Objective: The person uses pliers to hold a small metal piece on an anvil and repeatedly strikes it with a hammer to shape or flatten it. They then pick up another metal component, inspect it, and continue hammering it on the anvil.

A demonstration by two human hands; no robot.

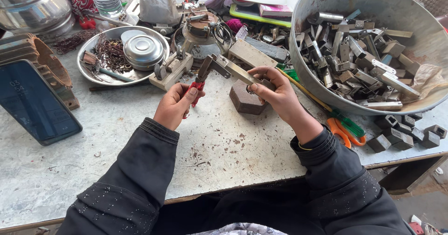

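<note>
My left hand [176, 105] grips red-handled pliers [199, 79] whose jaws point up and right onto the end of a flat metal hinge piece [238, 71]. My right hand [272, 89] holds the other end of that metal piece above a small brown block [242, 102] on the worn white table [140, 137]. Both arms wear dark sleeves.
A large metal basin [326, 11] at the right holds several metal parts. Loose square parts [403, 132] and orange-handled scissors [343, 130] lie by its base. A phone [35, 102] lies at the left. A steel plate [116, 53] with a lidded tin and wire springs sits behind.
</note>
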